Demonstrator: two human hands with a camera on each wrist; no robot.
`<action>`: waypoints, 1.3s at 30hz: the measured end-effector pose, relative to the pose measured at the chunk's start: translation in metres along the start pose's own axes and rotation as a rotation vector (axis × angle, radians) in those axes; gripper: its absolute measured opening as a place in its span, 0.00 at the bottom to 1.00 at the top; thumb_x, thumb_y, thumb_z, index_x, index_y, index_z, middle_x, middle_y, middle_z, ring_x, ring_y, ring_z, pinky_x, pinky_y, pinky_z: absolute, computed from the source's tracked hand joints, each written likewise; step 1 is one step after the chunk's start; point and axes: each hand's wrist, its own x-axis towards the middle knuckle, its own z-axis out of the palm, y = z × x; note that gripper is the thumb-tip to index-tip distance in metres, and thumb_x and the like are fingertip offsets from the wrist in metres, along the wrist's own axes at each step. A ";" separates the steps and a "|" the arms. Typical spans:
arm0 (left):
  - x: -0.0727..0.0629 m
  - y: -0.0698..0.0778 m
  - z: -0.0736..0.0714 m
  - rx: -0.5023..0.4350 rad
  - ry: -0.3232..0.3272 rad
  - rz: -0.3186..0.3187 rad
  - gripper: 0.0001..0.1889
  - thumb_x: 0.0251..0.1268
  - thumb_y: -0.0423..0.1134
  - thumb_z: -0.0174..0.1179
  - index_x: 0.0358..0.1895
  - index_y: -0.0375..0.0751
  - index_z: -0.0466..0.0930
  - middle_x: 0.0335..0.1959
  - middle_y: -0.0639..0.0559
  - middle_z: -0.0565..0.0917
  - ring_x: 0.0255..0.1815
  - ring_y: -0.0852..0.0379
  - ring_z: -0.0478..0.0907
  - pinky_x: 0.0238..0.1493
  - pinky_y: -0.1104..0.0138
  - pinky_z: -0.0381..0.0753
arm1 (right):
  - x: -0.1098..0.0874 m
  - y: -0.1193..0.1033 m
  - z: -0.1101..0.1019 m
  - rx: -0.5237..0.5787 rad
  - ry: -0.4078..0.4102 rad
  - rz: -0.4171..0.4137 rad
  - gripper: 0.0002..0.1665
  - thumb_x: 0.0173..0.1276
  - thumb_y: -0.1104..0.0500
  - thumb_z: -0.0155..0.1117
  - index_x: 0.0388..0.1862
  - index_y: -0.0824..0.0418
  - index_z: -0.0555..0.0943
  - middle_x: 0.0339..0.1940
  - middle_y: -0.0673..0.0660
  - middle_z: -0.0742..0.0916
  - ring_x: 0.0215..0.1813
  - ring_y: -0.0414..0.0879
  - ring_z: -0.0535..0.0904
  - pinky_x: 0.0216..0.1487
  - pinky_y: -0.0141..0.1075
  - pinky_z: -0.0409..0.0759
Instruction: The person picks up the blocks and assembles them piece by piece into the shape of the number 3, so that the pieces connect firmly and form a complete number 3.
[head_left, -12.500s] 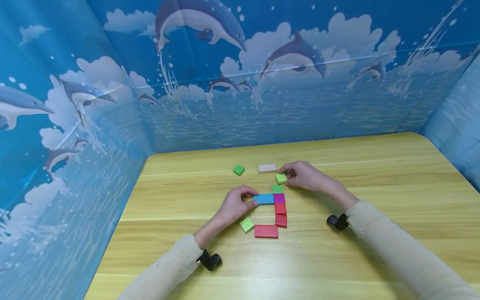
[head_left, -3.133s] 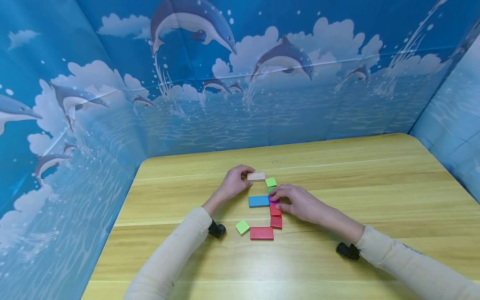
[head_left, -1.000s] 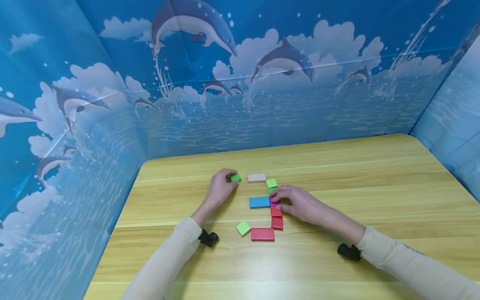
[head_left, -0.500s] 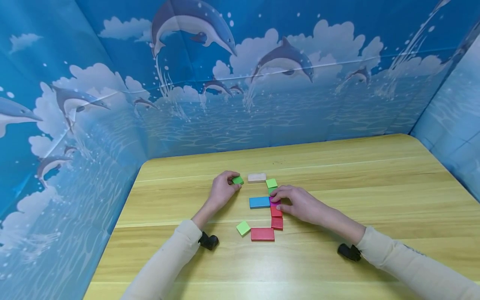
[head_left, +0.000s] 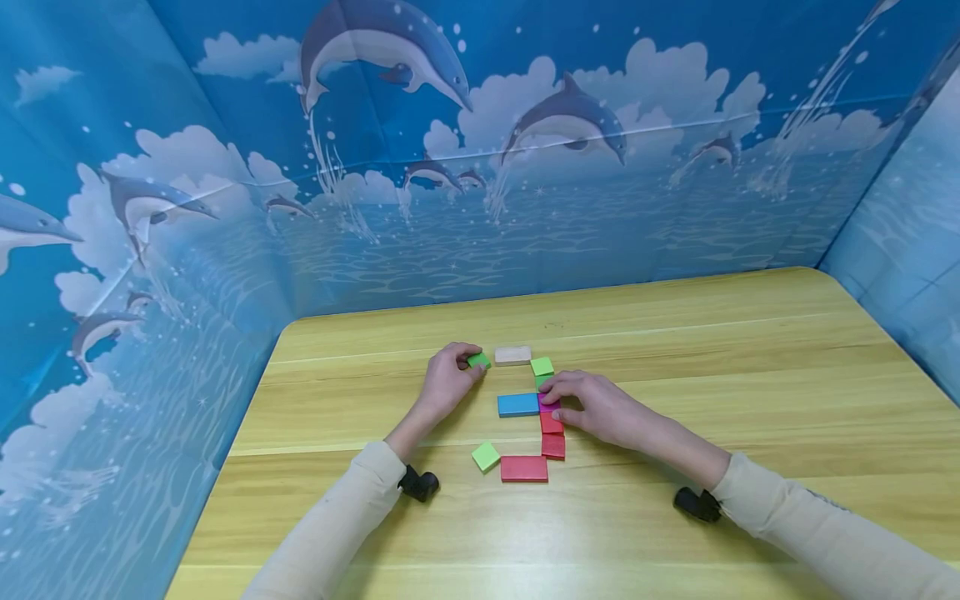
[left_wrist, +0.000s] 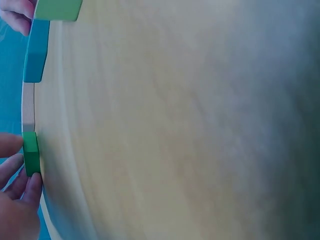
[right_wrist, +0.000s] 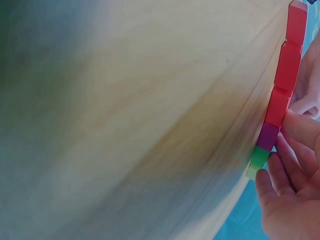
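Note:
Between thumb and fingers, my left hand pinches a green square block left of a pale wooden block. In the left wrist view the green block lines up with the pale block's end. My right hand rests on a column of small blocks, fingertips at the purple block and thumb at a red block. A light green block and a green one top that column; another red block is at its bottom. The right fingers partly cover the purple block.
A blue block extends left from the purple one. Below lie a long red block and a turned light green block. All sit on a wooden table with a dolphin-print curtain behind it.
Earlier the left hand left the blue block, then the pale one, and took the green block. Lately it slid that block right towards the pale one. The right hand stayed at the column.

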 end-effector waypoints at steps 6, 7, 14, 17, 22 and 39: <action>0.001 -0.003 0.002 -0.016 0.015 0.008 0.14 0.64 0.30 0.64 0.53 0.34 0.82 0.47 0.46 0.82 0.45 0.53 0.78 0.47 0.64 0.79 | 0.000 0.000 0.000 0.003 0.002 -0.001 0.14 0.66 0.63 0.69 0.51 0.56 0.85 0.59 0.51 0.81 0.64 0.54 0.74 0.63 0.51 0.71; 0.001 -0.003 0.003 -0.014 0.016 0.007 0.14 0.65 0.30 0.64 0.53 0.34 0.82 0.47 0.46 0.82 0.44 0.54 0.78 0.47 0.64 0.79 | -0.001 0.000 0.000 0.004 0.002 -0.003 0.14 0.66 0.63 0.69 0.51 0.56 0.85 0.59 0.51 0.81 0.64 0.54 0.74 0.63 0.51 0.71; 0.001 -0.004 0.005 -0.007 0.015 0.014 0.14 0.65 0.32 0.64 0.53 0.36 0.83 0.46 0.47 0.81 0.44 0.54 0.78 0.46 0.65 0.79 | -0.001 0.000 0.000 0.000 0.002 -0.003 0.14 0.66 0.63 0.69 0.51 0.55 0.85 0.59 0.51 0.81 0.64 0.54 0.74 0.63 0.50 0.71; 0.001 -0.004 0.005 -0.012 0.014 0.019 0.14 0.66 0.33 0.64 0.53 0.35 0.83 0.46 0.47 0.81 0.44 0.54 0.78 0.46 0.65 0.79 | -0.001 0.000 0.000 -0.001 0.002 -0.002 0.15 0.66 0.62 0.69 0.51 0.55 0.85 0.59 0.50 0.81 0.64 0.54 0.73 0.63 0.50 0.71; 0.000 -0.004 0.005 -0.024 0.011 0.013 0.14 0.66 0.33 0.64 0.53 0.36 0.83 0.46 0.48 0.81 0.44 0.54 0.78 0.47 0.64 0.79 | -0.001 0.001 0.000 0.002 0.003 -0.008 0.15 0.66 0.63 0.69 0.52 0.55 0.85 0.59 0.51 0.81 0.64 0.54 0.73 0.63 0.51 0.71; -0.002 -0.005 0.004 -0.041 0.009 0.014 0.15 0.66 0.34 0.64 0.55 0.37 0.82 0.47 0.48 0.81 0.46 0.53 0.77 0.48 0.62 0.78 | 0.001 -0.003 -0.001 -0.021 -0.008 -0.005 0.15 0.66 0.62 0.69 0.51 0.56 0.85 0.58 0.52 0.82 0.64 0.55 0.73 0.63 0.52 0.70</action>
